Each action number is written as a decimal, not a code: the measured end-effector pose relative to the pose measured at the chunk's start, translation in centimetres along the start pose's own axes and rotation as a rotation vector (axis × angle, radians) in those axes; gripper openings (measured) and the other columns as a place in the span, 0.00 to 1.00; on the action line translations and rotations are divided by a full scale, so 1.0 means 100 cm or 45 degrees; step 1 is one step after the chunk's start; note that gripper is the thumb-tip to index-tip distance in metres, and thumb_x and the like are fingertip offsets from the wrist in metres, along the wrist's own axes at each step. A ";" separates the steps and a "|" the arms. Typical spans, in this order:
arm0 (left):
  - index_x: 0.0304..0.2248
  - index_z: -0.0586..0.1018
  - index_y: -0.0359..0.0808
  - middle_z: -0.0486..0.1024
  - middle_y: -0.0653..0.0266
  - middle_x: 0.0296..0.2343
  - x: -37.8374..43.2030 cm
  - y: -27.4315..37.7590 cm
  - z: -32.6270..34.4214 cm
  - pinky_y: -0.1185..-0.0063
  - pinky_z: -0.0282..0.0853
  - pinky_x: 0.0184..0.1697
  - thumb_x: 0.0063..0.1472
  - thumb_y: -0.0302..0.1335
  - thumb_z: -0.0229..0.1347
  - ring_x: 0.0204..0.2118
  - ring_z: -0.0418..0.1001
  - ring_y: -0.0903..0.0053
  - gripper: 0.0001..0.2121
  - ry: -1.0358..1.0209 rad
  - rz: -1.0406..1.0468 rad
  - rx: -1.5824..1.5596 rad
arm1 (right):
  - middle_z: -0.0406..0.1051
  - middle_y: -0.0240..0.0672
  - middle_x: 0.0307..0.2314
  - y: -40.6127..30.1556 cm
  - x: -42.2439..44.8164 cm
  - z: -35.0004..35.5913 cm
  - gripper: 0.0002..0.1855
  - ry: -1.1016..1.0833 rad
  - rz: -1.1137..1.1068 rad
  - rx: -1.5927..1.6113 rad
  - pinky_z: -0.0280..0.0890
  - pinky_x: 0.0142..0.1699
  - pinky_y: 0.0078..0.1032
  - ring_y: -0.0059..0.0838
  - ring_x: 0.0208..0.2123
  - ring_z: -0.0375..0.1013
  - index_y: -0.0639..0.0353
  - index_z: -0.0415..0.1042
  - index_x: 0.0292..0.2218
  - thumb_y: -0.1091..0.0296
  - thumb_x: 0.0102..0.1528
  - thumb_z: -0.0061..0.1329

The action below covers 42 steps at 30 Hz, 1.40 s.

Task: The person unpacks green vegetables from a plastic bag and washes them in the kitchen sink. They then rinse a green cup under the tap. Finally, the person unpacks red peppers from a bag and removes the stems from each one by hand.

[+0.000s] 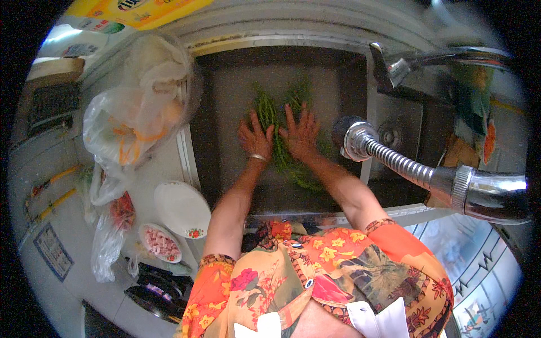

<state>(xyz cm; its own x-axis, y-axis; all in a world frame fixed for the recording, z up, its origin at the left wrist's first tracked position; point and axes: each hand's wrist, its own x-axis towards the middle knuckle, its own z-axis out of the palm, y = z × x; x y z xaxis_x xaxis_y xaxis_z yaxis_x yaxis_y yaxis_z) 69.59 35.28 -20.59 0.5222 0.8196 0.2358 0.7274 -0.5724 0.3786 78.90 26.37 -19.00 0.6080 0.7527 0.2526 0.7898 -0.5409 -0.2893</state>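
Long thin green vegetables [265, 107] lie in several loose bunches on the floor of a dark sink basin [228, 181]. My left hand [255, 137], with a pale bangle at the wrist, rests palm down along their left side, fingers apart. On the right, my right hand [302, 131] is spread flat over more of the greens, its thumb towards the other hand. Some stalks run between the two hands, and others lie beneath my right forearm. What is under the palms is hidden. Whether water covers the greens, I cannot tell.
A flexible metal tap [397, 154] reaches over the basin's right side. Left of the sink are plastic bags [127, 122], a white oval plate [181, 207] and a plate of diced meat [160, 243]. A black pan [156, 295] sits lower left.
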 end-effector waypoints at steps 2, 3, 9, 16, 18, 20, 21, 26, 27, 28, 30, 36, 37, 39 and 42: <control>0.56 0.45 0.37 0.46 0.39 0.49 0.006 -0.006 0.000 0.58 0.51 0.50 0.56 0.38 0.50 0.50 0.51 0.47 0.34 -0.152 -0.065 0.035 | 0.45 0.53 0.52 0.008 0.011 0.006 0.39 -0.052 0.019 0.049 0.40 0.53 0.52 0.56 0.52 0.46 0.49 0.39 0.58 0.48 0.51 0.42; 0.56 0.45 0.37 0.46 0.39 0.49 0.007 -0.005 -0.002 0.58 0.51 0.50 0.56 0.38 0.50 0.50 0.51 0.47 0.34 -0.156 -0.066 0.038 | 0.45 0.53 0.52 0.011 0.014 0.008 0.40 -0.114 0.040 0.096 0.39 0.52 0.53 0.56 0.52 0.46 0.52 0.40 0.57 0.48 0.51 0.42; 0.55 0.46 0.34 0.50 0.43 0.48 -0.002 0.025 -0.008 0.59 0.51 0.51 0.49 0.40 0.57 0.51 0.51 0.49 0.41 0.329 -0.285 -0.485 | 0.49 0.50 0.50 0.029 -0.007 0.011 0.36 0.310 0.250 0.065 0.40 0.53 0.49 0.51 0.51 0.48 0.60 0.45 0.54 0.51 0.52 0.41; 0.56 0.41 0.35 0.42 0.39 0.52 0.022 -0.005 0.010 0.61 0.48 0.54 0.39 0.38 0.65 0.54 0.43 0.50 0.52 0.037 -0.347 -0.647 | 0.51 0.48 0.49 -0.004 -0.016 -0.042 0.28 0.324 0.225 0.916 0.37 0.53 0.48 0.49 0.51 0.47 0.61 0.57 0.48 0.60 0.46 0.45; 0.56 0.40 0.36 0.40 0.39 0.52 0.024 0.003 0.006 0.62 0.47 0.54 0.38 0.36 0.66 0.55 0.42 0.50 0.52 0.060 -0.228 -0.648 | 0.51 0.46 0.48 -0.013 -0.019 -0.056 0.21 -0.075 0.016 0.503 0.39 0.53 0.45 0.45 0.51 0.48 0.61 0.64 0.41 0.68 0.43 0.45; 0.56 0.39 0.37 0.38 0.38 0.53 0.024 0.025 0.002 0.62 0.46 0.55 0.39 0.30 0.65 0.55 0.42 0.49 0.51 0.059 -0.336 -0.737 | 0.54 0.46 0.46 0.002 -0.025 -0.041 0.19 -0.114 -0.108 0.356 0.41 0.52 0.44 0.43 0.50 0.50 0.61 0.65 0.39 0.67 0.44 0.45; 0.56 0.39 0.37 0.38 0.38 0.53 0.023 0.022 0.002 0.62 0.46 0.55 0.39 0.30 0.65 0.55 0.42 0.49 0.51 0.065 -0.340 -0.732 | 0.57 0.47 0.45 0.001 -0.024 -0.042 0.17 -0.162 -0.267 0.236 0.42 0.52 0.42 0.41 0.49 0.52 0.61 0.67 0.38 0.67 0.45 0.46; 0.56 0.40 0.37 0.45 0.44 0.53 0.022 -0.011 0.003 0.65 0.56 0.51 0.40 0.22 0.62 0.53 0.51 0.55 0.49 0.241 -0.151 -0.491 | 0.64 0.46 0.39 -0.015 0.022 -0.078 0.19 -0.076 -0.039 0.347 0.45 0.50 0.45 0.42 0.47 0.57 0.62 0.66 0.40 0.60 0.48 0.46; 0.56 0.40 0.37 0.45 0.44 0.53 0.022 -0.010 0.003 0.65 0.56 0.51 0.40 0.22 0.62 0.53 0.51 0.55 0.49 0.237 -0.147 -0.497 | 0.66 0.46 0.38 -0.013 0.039 -0.085 0.22 -0.094 0.106 0.344 0.46 0.50 0.47 0.43 0.47 0.58 0.62 0.65 0.42 0.57 0.50 0.45; 0.55 0.43 0.36 0.48 0.46 0.52 0.023 -0.003 0.004 0.67 0.59 0.49 0.41 0.21 0.60 0.52 0.55 0.56 0.46 0.133 -0.254 -0.653 | 0.66 0.46 0.38 -0.001 0.053 -0.080 0.22 -0.084 0.121 0.331 0.46 0.50 0.47 0.43 0.47 0.58 0.62 0.65 0.42 0.57 0.50 0.45; 0.55 0.46 0.35 0.52 0.49 0.52 0.024 0.002 0.006 0.68 0.62 0.48 0.41 0.20 0.59 0.50 0.59 0.57 0.43 0.029 -0.359 -0.804 | 0.62 0.49 0.42 0.025 0.073 -0.063 0.30 0.012 0.385 0.338 0.45 0.51 0.50 0.49 0.49 0.55 0.64 0.60 0.46 0.48 0.50 0.44; 0.51 0.59 0.33 0.59 0.54 0.48 0.018 -0.015 0.016 0.69 0.63 0.45 0.46 0.20 0.54 0.46 0.63 0.61 0.30 -0.009 -0.841 -1.209 | 0.52 0.55 0.49 0.004 0.038 -0.004 0.46 -0.102 0.646 0.295 0.39 0.55 0.50 0.55 0.53 0.47 0.66 0.53 0.51 0.34 0.45 0.42; 0.50 0.60 0.33 0.62 0.55 0.47 0.019 0.025 0.002 0.69 0.61 0.46 0.49 0.23 0.51 0.46 0.63 0.63 0.27 -0.201 -1.022 -1.303 | 0.52 0.56 0.49 0.011 0.026 0.002 0.46 -0.266 0.544 0.310 0.39 0.56 0.49 0.55 0.53 0.46 0.67 0.51 0.52 0.34 0.45 0.41; 0.50 0.61 0.33 0.64 0.56 0.45 0.010 0.032 -0.024 0.69 0.59 0.47 0.52 0.25 0.49 0.46 0.63 0.65 0.24 -0.308 -1.214 -1.365 | 0.48 0.57 0.51 -0.010 0.016 -0.017 0.49 -0.419 0.515 0.639 0.37 0.57 0.46 0.54 0.55 0.44 0.69 0.48 0.53 0.33 0.45 0.41; 0.48 0.62 0.32 0.65 0.59 0.44 -0.010 0.018 -0.034 0.70 0.56 0.49 0.57 0.32 0.43 0.46 0.63 0.69 0.21 -0.264 -1.008 -1.706 | 0.46 0.57 0.52 -0.026 0.001 -0.047 0.53 -0.565 0.489 1.142 0.37 0.59 0.39 0.51 0.56 0.44 0.71 0.43 0.54 0.35 0.42 0.46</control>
<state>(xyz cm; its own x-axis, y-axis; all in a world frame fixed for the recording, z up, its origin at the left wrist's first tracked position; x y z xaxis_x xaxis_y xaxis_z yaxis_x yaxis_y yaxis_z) 68.92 33.54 -17.12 0.3459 0.8066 -0.4794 -0.0147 0.5155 0.8568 77.32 26.04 -13.86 0.5768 0.7575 -0.3058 0.0940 -0.4335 -0.8963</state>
